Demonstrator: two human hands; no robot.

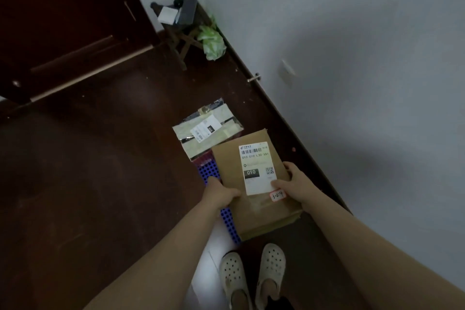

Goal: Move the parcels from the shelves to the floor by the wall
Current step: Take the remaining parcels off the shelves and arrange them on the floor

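Below, we grip the brown cardboard parcel [256,209] by its long sides, the fingers of left hand [219,192] and right hand [292,184] curled round its edges, low over the floor [100,171] beside the wall [352,58]. It appears stiff, flat and light, so the side edges suit best.

Dark floor [100,184] with a taped parcel [208,128], stool [180,50] and green bag [211,43].
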